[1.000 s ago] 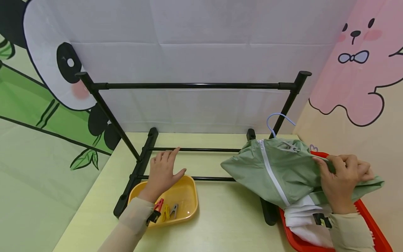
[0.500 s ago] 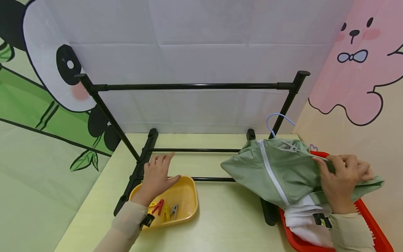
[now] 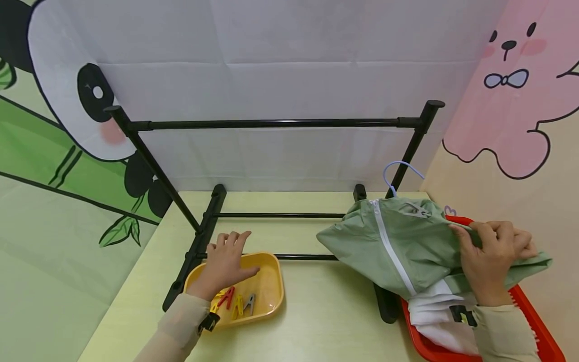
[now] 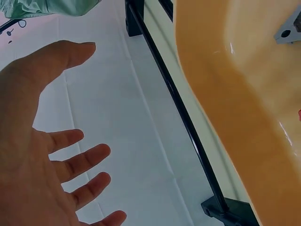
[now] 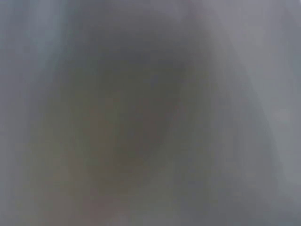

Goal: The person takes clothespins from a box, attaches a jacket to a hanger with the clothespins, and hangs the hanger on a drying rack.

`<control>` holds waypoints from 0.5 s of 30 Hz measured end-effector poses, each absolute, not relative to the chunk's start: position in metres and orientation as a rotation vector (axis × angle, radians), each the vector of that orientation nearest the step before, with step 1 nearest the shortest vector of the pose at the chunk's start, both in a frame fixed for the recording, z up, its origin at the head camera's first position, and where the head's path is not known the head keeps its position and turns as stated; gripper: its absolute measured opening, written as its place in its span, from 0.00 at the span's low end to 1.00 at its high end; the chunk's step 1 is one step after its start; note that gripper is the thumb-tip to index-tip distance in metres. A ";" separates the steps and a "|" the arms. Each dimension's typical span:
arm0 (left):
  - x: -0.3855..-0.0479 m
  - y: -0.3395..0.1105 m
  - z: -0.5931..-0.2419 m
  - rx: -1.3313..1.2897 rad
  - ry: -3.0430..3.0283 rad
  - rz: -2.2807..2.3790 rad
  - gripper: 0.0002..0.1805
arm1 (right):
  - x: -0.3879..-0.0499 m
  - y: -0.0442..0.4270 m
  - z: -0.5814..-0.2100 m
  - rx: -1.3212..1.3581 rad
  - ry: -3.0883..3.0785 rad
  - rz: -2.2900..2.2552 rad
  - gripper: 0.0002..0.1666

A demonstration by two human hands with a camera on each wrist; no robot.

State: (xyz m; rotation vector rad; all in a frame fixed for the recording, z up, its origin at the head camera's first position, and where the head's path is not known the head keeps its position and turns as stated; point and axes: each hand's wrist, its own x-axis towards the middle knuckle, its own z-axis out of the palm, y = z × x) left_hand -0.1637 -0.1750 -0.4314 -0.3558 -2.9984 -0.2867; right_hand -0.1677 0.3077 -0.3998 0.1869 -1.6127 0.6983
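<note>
My right hand pinches the edge of a green garment with a white zipper, at the right of the head view. The blue hook of a hanger sticks up from the garment's top. Over the left part of a yellow basket hovers my left hand, fingers spread and holding nothing. In the left wrist view that hand shows its thumb well apart from the fingers. Red, yellow and grey clothespins lie in the basket. The right wrist view is too blurred to tell anything.
A black clothes rack stands on the pale table, in front of a white wall sheet. Below the garment, at the right, a red basket holds white cloth.
My left hand has shifted a little left and down, staying spread over the yellow basket; more clothespins show. The right hand and the green garment stay in place.
</note>
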 end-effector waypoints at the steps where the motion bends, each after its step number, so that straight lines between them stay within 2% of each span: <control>1: -0.163 -0.175 -0.432 -0.355 -3.009 -0.291 0.48 | -0.168 0.308 -0.400 0.185 -1.613 0.698 0.44; 15: -0.153 -0.180 -0.452 -0.388 -3.104 -0.186 0.42 | -0.167 0.308 -0.399 0.191 -1.613 0.682 0.43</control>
